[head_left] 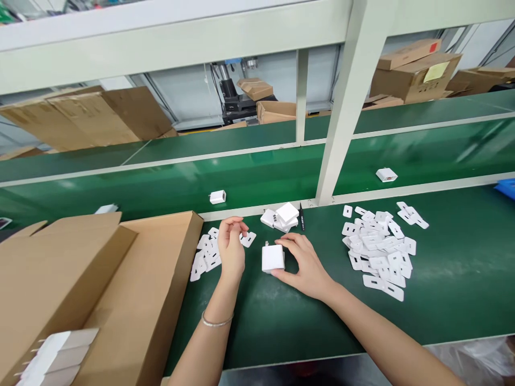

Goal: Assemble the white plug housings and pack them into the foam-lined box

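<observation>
Just the head view here. A white charger block (273, 258) is being gripped on the green bench (450, 279) by the right hand (303, 265), with thumb and fingers closed round its right side. The left hand (232, 241) is held at the block's 10 o'clock with its fingers curled in; whether anything's pinched can't be told. A small pile of white tabs (206, 256) is spread at the block's 9 o'clock, a bigger pile (378, 252) at 3, and stacked chargers (281, 217) at 12. An open cardboard box (120, 279) is parked further out at 9.
</observation>
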`<state>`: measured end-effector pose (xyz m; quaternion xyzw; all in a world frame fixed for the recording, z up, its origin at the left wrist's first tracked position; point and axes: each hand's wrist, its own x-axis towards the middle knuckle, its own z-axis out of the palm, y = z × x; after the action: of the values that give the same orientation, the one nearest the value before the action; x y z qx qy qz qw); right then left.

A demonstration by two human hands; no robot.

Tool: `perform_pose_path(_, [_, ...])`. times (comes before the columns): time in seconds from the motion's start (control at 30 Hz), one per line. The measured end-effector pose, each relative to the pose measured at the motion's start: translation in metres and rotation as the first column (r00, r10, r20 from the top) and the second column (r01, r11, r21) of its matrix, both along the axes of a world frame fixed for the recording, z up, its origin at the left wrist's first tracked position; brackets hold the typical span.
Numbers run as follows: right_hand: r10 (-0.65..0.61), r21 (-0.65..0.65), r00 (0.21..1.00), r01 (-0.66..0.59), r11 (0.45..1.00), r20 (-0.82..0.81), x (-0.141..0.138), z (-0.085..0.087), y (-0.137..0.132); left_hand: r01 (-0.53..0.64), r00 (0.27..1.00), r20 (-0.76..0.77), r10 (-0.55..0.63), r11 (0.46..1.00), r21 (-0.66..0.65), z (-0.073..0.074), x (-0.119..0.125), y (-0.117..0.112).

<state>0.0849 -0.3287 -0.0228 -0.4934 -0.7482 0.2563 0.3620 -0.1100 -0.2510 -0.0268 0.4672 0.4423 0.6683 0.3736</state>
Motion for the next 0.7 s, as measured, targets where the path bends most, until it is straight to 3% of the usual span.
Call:
perform_pose_path(0.1, [-0.066,0.049,0.996,0.063,0.997,0.062,0.007,0.0,0.005,-0.047,0.998,0.043,0.048,0.999,-0.014,-0.006,0.002,0.006])
perform_pose_path(0.17, [-0.267,0.133,0.952,0.248,0.96,0.152,0.018,-0.002,0.014,-0.058,0.998,0.028,0.06,0.997,-0.055,-0.011,0.004,0.015])
perform_pose_path(0.27, [-0.598,0.231,0.726,0.552,0.801,0.338,0.043,-0.009,0.031,-0.111,0.979,-0.183,0.092,0.989,-0.099,-0.015,0.006,0.04])
perform_pose_path(0.33, [-0.663,0.21,0.587,0.654,0.726,0.464,0.061,-0.015,0.041,-0.157,0.934,-0.338,0.117,0.983,-0.094,-0.014,0.005,0.066])
perform_pose_path(0.4, [-0.634,0.129,0.519,0.707,0.696,0.573,0.075,-0.021,0.047,-0.2,0.877,-0.46,0.138,0.976,-0.09,-0.011,0.003,0.095])
perform_pose_path(0.47, [-0.579,0.06,0.505,0.718,0.693,0.64,0.081,-0.025,0.049,-0.27,0.728,-0.672,0.136,0.958,-0.098,-0.01,0.0,0.122])
perform_pose_path(0.57, [-0.531,0.058,0.538,0.664,0.746,0.655,0.075,-0.031,0.045,-0.304,0.412,-0.911,-0.03,0.938,-0.168,-0.016,-0.004,0.152])
perform_pose_path(0.63, [-0.51,0.075,0.577,0.613,0.787,0.639,0.066,-0.036,0.041,-0.261,0.345,-0.928,-0.142,0.935,-0.24,-0.022,-0.007,0.164])
perform_pose_path(0.7, [-0.474,0.069,0.62,0.561,0.825,0.625,0.056,-0.037,0.036,-0.204,0.342,-0.92,-0.188,0.942,-0.268,-0.026,-0.009,0.172])
